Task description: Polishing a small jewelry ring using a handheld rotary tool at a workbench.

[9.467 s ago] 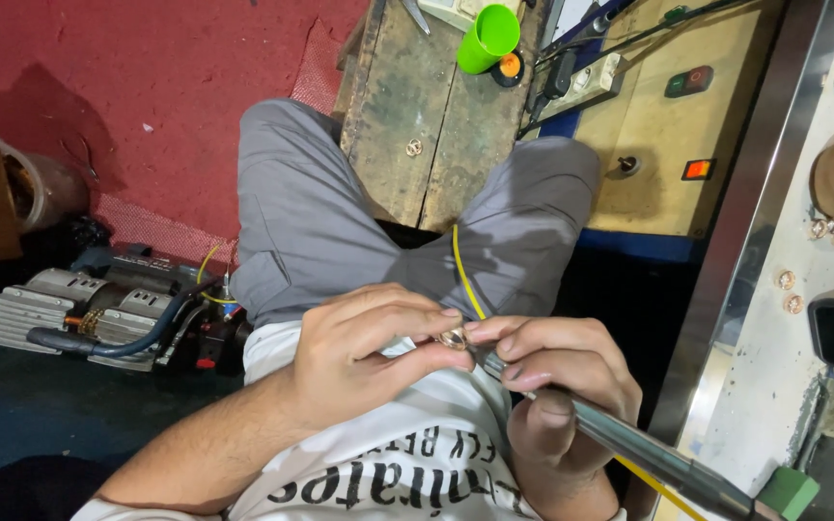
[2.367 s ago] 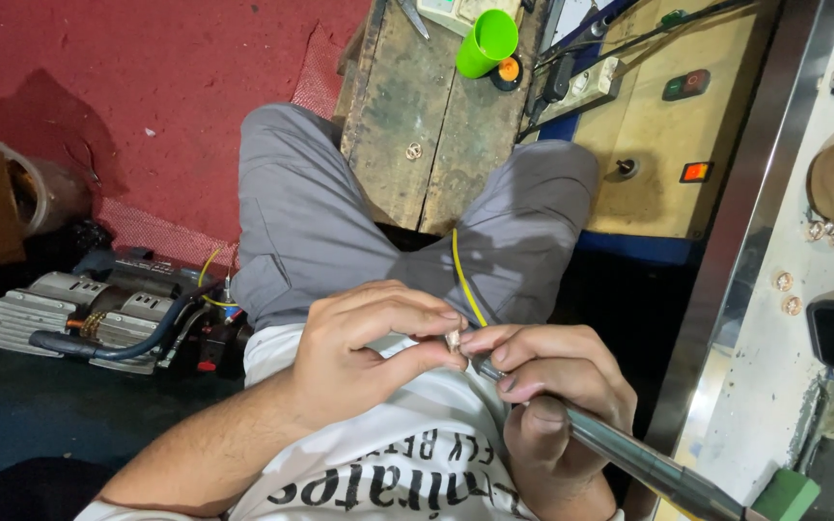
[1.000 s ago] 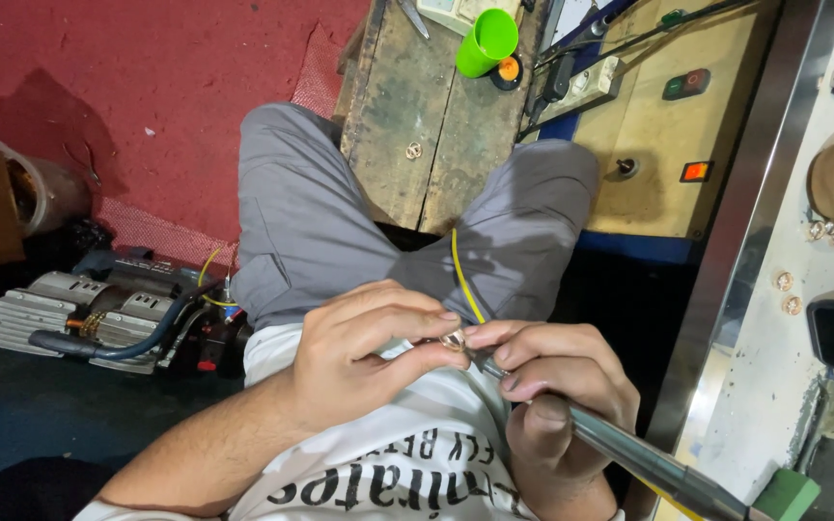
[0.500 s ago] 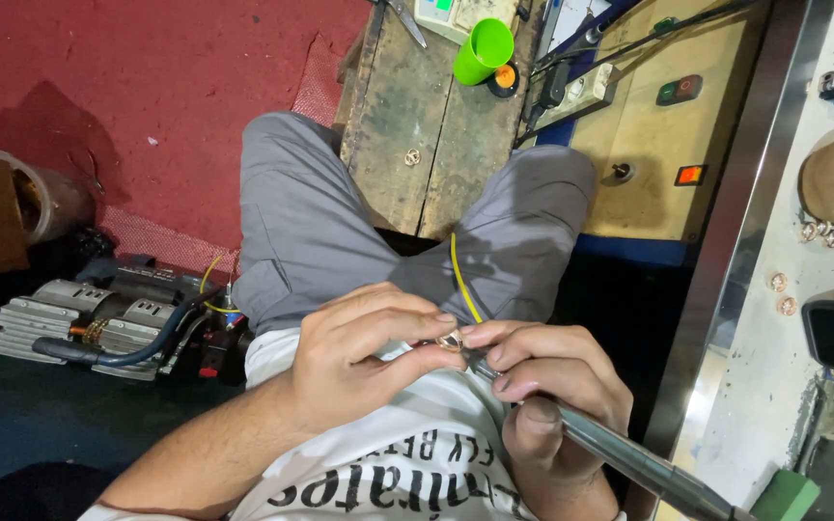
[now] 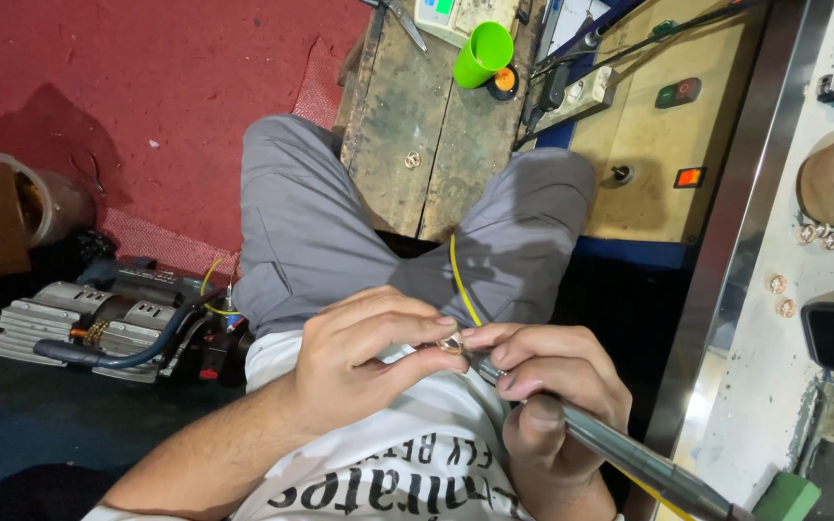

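Observation:
My left hand point(image 5: 364, 362) pinches a small metal ring point(image 5: 452, 342) between thumb and fingertips, over my lap. My right hand point(image 5: 552, 400) grips a long grey metal handpiece tool point(image 5: 629, 458), whose tip meets the ring. A thin yellow cable point(image 5: 463, 285) runs up from the tool's tip across my grey trousers. The ring is mostly hidden by my fingers.
A worn wooden bench point(image 5: 427, 125) stands between my knees, with a green cup point(image 5: 483, 55) at its far end. A yellow control box point(image 5: 649, 154) with buttons is to the right. A white worktop point(image 5: 774, 367) lies at far right. A grey machine point(image 5: 108, 323) with hoses sits on the floor at left.
My hands stay together on the ring and tool with only slight finger shifts. The camera view has drifted a little.

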